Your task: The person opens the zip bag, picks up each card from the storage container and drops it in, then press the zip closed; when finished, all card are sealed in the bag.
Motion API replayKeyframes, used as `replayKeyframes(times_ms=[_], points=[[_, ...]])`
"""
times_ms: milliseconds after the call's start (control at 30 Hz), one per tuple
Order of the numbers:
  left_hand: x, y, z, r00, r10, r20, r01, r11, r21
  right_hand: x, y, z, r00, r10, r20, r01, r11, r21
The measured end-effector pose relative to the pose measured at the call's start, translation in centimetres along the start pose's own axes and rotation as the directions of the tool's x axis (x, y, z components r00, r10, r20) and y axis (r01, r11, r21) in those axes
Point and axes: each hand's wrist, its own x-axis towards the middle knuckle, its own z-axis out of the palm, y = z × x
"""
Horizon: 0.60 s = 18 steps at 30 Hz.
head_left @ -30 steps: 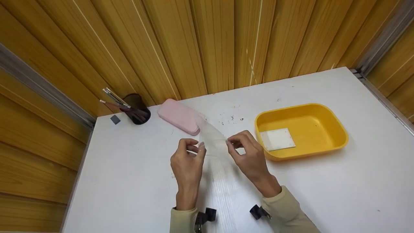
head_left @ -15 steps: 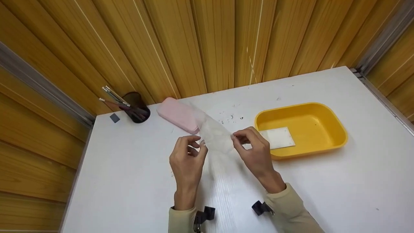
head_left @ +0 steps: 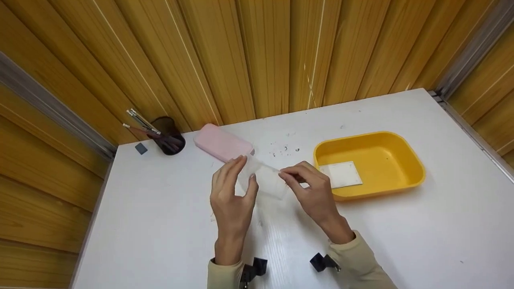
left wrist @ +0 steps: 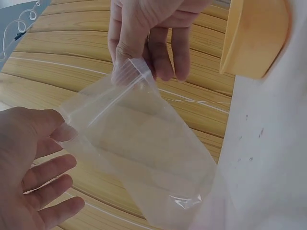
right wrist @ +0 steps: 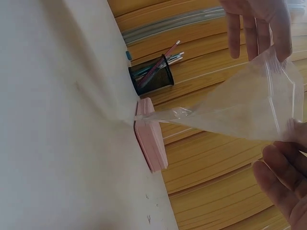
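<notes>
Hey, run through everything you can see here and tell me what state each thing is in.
Clear bag: nothing visible inside; seal hard to judge
Left hand: holding the bag
Right hand: pinching the bag
Pink case: closed
Yellow tray: open, white square inside
Pencil cup: upright, pencils in it
Small dark block: lying on the table

Glossy, filmy plastic zip bag [left wrist: 144,139] — smooth, faintly shiny plastic tray [head_left: 387,168], matt case [head_left: 222,141], wood-grained wall panels [head_left: 265,60].
</notes>
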Motion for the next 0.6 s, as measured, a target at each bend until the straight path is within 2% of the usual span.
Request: replayKeyframes(times_ms=[167, 300, 400, 500, 600], points=[[0.9, 0.4, -0.4, 0.997, 0.014, 0.081, -0.012, 1.0, -0.026, -0.1, -0.4, 0.1, 0.999, 0.031, 0.031, -0.033, 0.998, 0.054], [1.8, 0.5, -0.4, 0.987, 0.008, 0.162, -0.006, 1.0, -0.01, -0.1, -0.5, -0.1, 0.998, 0.038, 0.054, -0.042, 0.997, 0.067], [2.6, 0.3, -0.5, 0.971, 0.004, 0.239, 0.001, 1.0, -0.02, 0.2, -0.3, -0.6, 0.996, 0.027, 0.086, -0.033, 0.997, 0.07], [3.3, 0.2, -0.5, 0.948, -0.01, 0.319, 0.024, 0.999, -0.039, 0.6, -0.2, -1.2, 0.991, 0.022, 0.131, -0.032, 0.997, 0.071], [3.9, 0.0, -0.4, 0.927, -0.034, 0.373, 0.052, 0.998, -0.039, 1.2, -0.1, -1.9, 0.983, 0.048, 0.176, -0.062, 0.995, 0.077]])
